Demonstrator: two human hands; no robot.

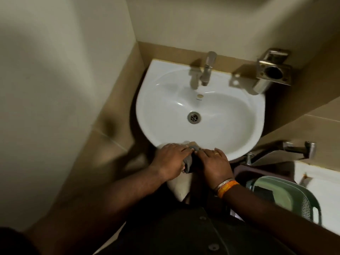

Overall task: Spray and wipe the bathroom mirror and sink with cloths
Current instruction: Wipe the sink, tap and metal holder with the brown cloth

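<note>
head view: the left hand [170, 159] lies palm down on the near rim of the sink [239, 129], fingers nearly straight and pointing toward 2 o'clock, their tips touching a grey cloth [243, 159]. the right hand [214, 165] lies beside it, also palm down with fingers stretched flat toward 11 o'clock, a ring on one finger, a metal bangle and an orange band at the wrist. neither hand curls round the cloth; both press on it with flat fingers.

the cloth is a soft crumpled grey wad wedged between the two hands at the sink's 6 o'clock edge, its long axis running from 12 to 6 and hanging over the rim.

the sink is glossy white ceramic, a rounded basin with a round metal drain [194, 117] at centre. a brushed metal tap [207, 69] stands at 12 o'clock, its spout pointing toward 6. a steel wall holder [272, 70] sits at 2 o'clock. a pale green plastic basket [292, 197] sits at 4 o'clock.
</note>
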